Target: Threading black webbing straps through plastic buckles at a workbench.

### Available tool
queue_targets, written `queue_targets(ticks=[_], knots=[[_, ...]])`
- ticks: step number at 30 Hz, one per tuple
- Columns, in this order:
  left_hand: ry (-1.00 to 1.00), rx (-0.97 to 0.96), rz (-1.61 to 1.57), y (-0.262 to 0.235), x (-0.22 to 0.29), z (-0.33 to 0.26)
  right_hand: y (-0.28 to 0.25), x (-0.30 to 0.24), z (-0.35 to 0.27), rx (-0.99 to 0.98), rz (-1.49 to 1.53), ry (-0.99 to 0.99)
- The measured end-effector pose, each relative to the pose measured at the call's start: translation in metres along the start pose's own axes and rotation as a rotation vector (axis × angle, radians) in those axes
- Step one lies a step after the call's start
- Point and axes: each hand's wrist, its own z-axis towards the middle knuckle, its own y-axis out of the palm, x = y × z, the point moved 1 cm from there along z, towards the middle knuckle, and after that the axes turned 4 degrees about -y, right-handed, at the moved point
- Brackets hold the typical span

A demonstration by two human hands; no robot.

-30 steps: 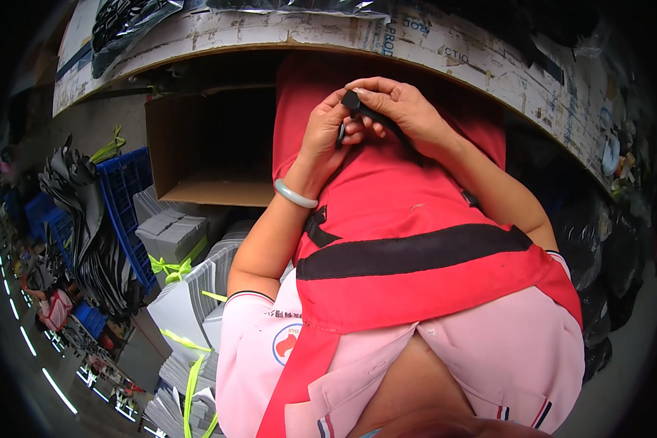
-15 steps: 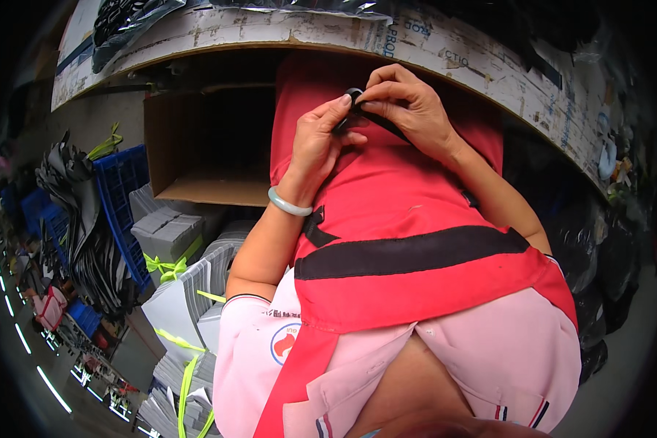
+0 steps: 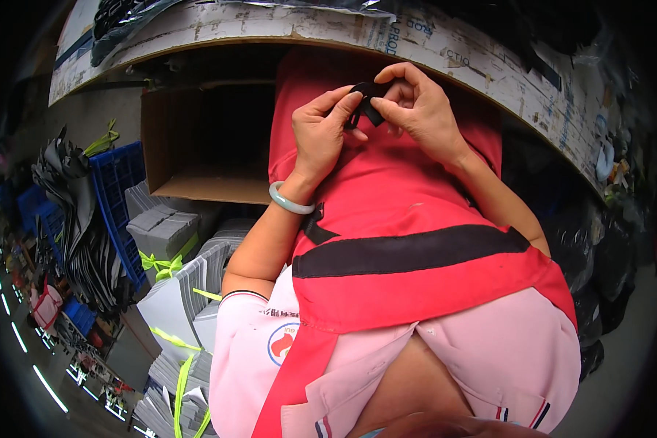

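A small black strap-like piece (image 3: 369,109) is held over my lap, in front of the red apron (image 3: 394,171). One end looks rounded, and a slim loop or slot hangs by my left fingers; its exact kind is too small to tell. My left hand (image 3: 320,139), with a pale bangle (image 3: 291,199) at the wrist, pinches the rounded end between thumb and fingers. From the other side my right hand (image 3: 425,111) grips the strap's flat end between thumb and bent fingers, its index finger arched above. Parts of the piece are hidden behind my fingertips.
A worn white table edge (image 3: 270,33) curves just beyond my hands. To the left an open cardboard box (image 3: 212,191) stands below it, near stacked grey sheets (image 3: 164,230) tied with yellow-green strips and a blue crate (image 3: 117,197). Dark plastic bags (image 3: 588,252) lie at the right.
My right hand has turned and shifted slightly right, its fingers more spread. The black piece now shows more of its surface between my hands. My left hand has turned a little.
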Motion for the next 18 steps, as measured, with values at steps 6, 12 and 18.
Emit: queue_targets(ticks=[6, 12, 18], knots=[[0.108, -0.051, 0.078, -0.005, -0.002, 0.000, 0.001, 0.008, 0.005, 0.058, 0.257, -0.031], [0.279, -0.139, 0.223, -0.012, 0.005, -0.009, -0.020, 0.011, 0.007, -0.294, 0.252, 0.328], [0.355, -0.231, 0.354, -0.017, 0.009, -0.016, -0.020, 0.011, 0.003, -0.338, 0.231, 0.351]])
